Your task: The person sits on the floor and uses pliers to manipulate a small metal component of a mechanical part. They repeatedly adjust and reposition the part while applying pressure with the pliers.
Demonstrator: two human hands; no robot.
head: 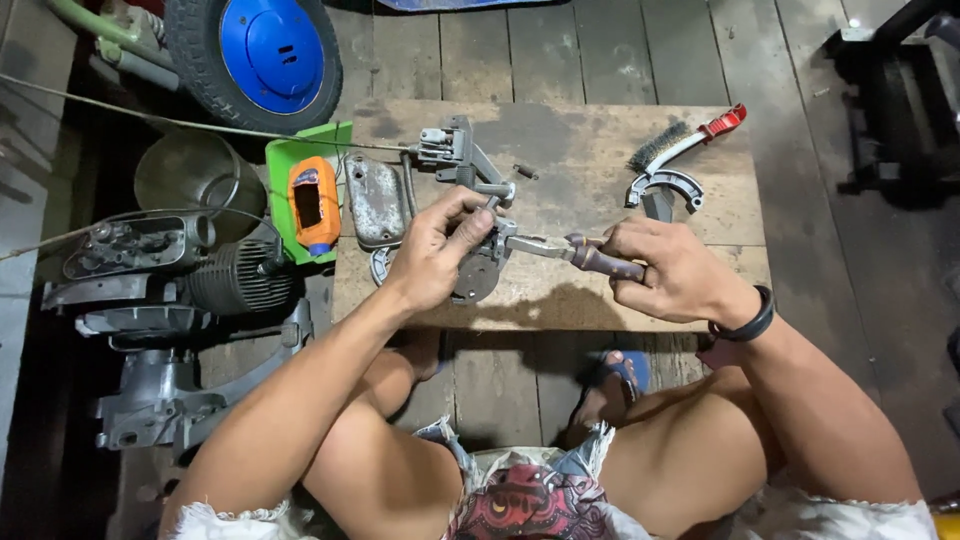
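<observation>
My left hand [432, 250] grips a round grey metal plate assembly [478, 275] lying on a low wooden board [590, 165]. My right hand [668, 270] is closed around the dark handles of a pair of pliers [560, 250], whose jaws reach left to the assembly beside my left fingers. A grey metal lever mechanism [458, 155] lies just beyond my left hand.
A wire brush with a red handle [680, 140] and a curved brake shoe [665, 188] lie at the board's right. A grey metal cover [375, 200], an orange bottle [314, 203] on a green tray, an engine [170, 265], a metal pot [195, 170] and a blue-hubbed wheel [262, 50] sit left.
</observation>
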